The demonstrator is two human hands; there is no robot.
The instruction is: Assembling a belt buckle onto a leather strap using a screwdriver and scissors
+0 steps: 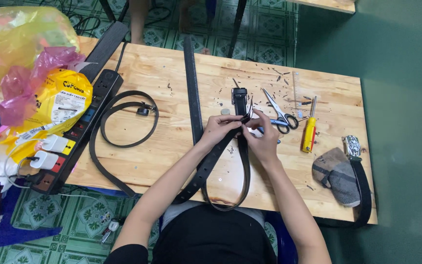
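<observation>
The dark belt (242, 161) lies on the wooden table (172, 73) in front of the person, looping back toward the near edge, and its folded end rises to where both hands meet near the table's middle, just short of the belt's buckle (239, 95). The left hand (219, 129) pinches that end from the left with curled fingers. The right hand (262, 139) closes on it from the right, thumb and fingertips pressed together, both forearms angling in from the near edge.
</observation>
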